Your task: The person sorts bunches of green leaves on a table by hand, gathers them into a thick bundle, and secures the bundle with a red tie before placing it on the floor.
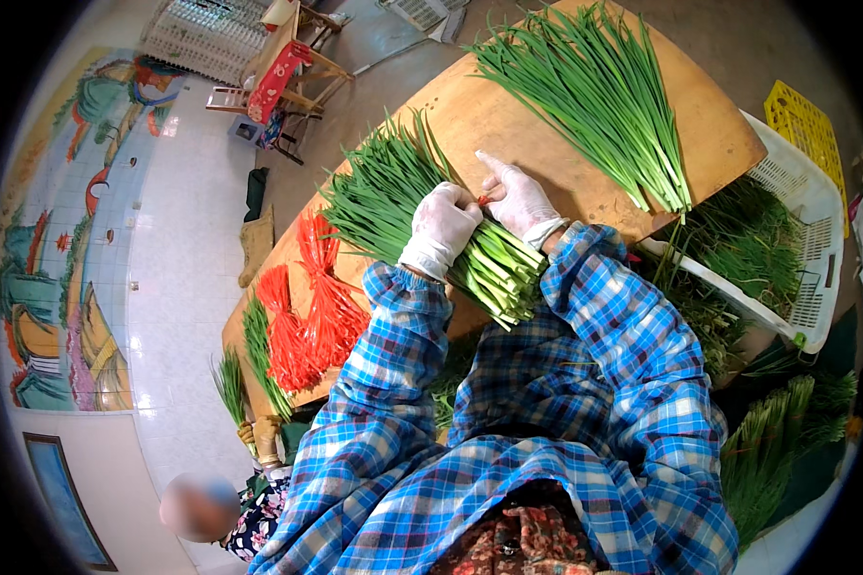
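A thick bundle of green chives (501,270) lies in front of me on the wooden table (573,184), its pale cut ends toward me. Around its middle runs a thin red tie (484,200), mostly hidden by my gloved fingers. My left hand (444,225) is closed on top of the bundle, fingertips pinched at the tie. Just to the right, my right hand (520,198) has its index finger stretched out while the other fingers curl in at the tie. Both hands wear thin white gloves.
Loose chives (609,96) lie spread at the table's far right. Red ties (312,331) are heaped left of my arm. A white crate (820,278) with greens stands at the right, beside a yellow crate (805,129). At the lower left, a co-worker's hand (267,443) is near more chives.
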